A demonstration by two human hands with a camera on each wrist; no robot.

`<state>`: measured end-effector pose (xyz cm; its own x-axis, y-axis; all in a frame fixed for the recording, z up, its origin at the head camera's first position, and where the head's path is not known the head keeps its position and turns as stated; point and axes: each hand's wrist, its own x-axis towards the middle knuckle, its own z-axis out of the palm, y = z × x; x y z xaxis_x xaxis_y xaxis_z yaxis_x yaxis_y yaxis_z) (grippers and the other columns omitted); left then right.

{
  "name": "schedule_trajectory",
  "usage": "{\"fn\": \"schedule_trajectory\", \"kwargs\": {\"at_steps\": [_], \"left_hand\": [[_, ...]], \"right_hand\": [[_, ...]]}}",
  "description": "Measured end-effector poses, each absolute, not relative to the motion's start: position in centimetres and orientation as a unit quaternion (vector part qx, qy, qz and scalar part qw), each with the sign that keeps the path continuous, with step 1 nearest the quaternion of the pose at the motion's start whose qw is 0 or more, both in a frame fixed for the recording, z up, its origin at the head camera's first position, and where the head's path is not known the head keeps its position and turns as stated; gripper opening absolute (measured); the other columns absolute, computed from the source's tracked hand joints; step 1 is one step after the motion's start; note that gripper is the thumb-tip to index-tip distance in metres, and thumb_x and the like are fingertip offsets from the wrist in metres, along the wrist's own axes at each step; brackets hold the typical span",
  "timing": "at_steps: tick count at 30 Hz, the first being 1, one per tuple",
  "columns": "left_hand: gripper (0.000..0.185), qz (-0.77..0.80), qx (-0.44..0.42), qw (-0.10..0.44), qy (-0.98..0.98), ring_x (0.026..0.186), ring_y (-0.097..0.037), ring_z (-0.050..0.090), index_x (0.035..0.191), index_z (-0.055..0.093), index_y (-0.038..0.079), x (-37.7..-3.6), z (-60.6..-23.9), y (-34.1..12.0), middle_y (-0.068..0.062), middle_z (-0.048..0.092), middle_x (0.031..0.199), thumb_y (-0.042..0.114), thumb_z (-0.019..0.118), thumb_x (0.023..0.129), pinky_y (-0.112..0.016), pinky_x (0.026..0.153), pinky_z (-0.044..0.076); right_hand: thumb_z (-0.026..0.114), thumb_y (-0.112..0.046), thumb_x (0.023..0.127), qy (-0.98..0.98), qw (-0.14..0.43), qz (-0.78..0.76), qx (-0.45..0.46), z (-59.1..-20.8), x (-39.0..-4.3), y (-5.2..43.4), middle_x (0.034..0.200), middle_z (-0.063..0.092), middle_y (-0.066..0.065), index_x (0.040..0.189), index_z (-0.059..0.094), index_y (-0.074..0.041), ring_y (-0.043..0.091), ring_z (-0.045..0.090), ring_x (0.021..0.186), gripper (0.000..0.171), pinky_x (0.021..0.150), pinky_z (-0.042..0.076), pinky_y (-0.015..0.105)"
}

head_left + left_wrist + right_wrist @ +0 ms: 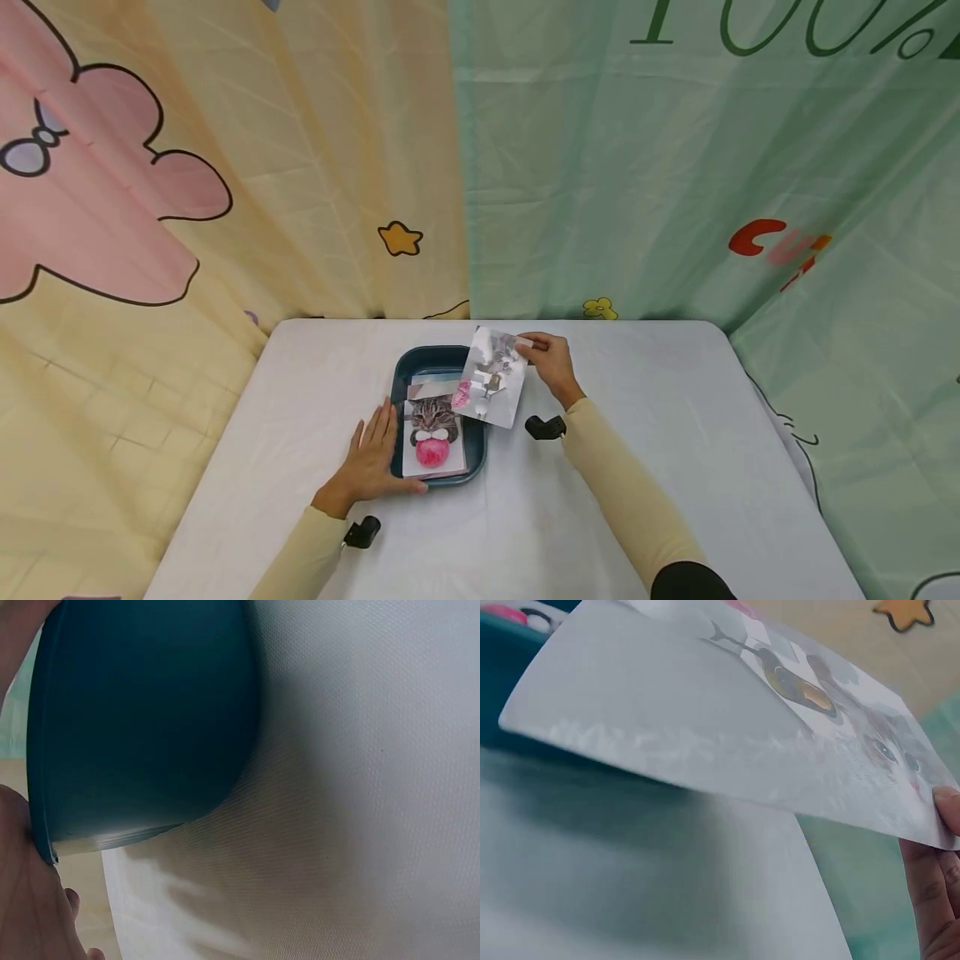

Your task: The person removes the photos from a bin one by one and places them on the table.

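Note:
A dark teal tray (480, 467) stands on the table and holds a small stack of picture cards. The top card (412, 460) in it shows a tabby cat with a pink pompom-like ball. My left hand (367, 462) rests against the tray's left side, fingers straight along the rim and thumb at the near edge; in the left wrist view the tray's outer wall (150, 712) fills much of the picture. My right hand (551, 365) pinches a glossy cat picture card (495, 379) by its upper right corner, tilted above the tray's right side. In the right wrist view, this card (667, 697) slants across the frame.
A white cloth covers the table (637, 483). Yellow and green printed curtains (675, 167) hang behind and beside it. A black wrist device (545, 427) sits by the right wrist, another (363, 532) by the left.

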<state>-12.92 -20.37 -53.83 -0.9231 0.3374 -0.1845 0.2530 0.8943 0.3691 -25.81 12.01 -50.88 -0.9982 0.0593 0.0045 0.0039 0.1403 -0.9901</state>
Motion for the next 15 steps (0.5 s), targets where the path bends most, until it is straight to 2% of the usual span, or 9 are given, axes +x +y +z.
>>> {"fn": "schedule_trajectory", "kwargs": {"at_steps": [4, 10, 15], "left_hand": [[0.142, 0.174, 0.154, 0.119, 0.965, 0.146, -0.04, 0.001, 0.151, 0.007, -0.008, -12.9, -53.9, -20.4, -0.023, -0.003, 0.159, 0.08, 0.068, 0.058, -0.06, 0.114, -0.001], [0.141, 0.178, 0.155, 0.107, 0.966, 0.145, -0.04, 0.003, 0.151, 0.009, -0.008, -12.8, -54.0, -20.5, -0.023, -0.001, 0.159, 0.079, 0.068, 0.057, -0.061, 0.114, 0.0], [0.14, 0.175, 0.156, 0.101, 0.967, 0.145, -0.04, 0.004, 0.151, 0.009, -0.008, -12.8, -54.0, -20.5, -0.023, 0.0, 0.159, 0.079, 0.069, 0.057, -0.061, 0.113, 0.001]], "right_hand": [[0.071, -0.009, 0.088, -0.756, 0.029, 0.653, -0.039, -51.2, -26.4, 14.4, 0.067, 0.056, 0.0, 0.111, 0.07, 0.001, 0.01, 0.055, 0.064, 0.025, 0.065, 0.055, 0.023], [0.069, -0.01, 0.089, -0.755, 0.019, 0.651, -0.082, -51.6, -27.0, 17.1, 0.08, 0.067, 0.003, 0.114, 0.068, 0.001, 0.011, 0.06, 0.071, 0.026, 0.065, 0.053, 0.021], [0.068, -0.01, 0.09, -0.763, 0.001, 0.637, -0.108, -52.4, -27.2, 17.7, 0.075, 0.063, 0.001, 0.114, 0.068, -0.001, 0.013, 0.056, 0.071, 0.025, 0.066, 0.052, 0.021]]}}
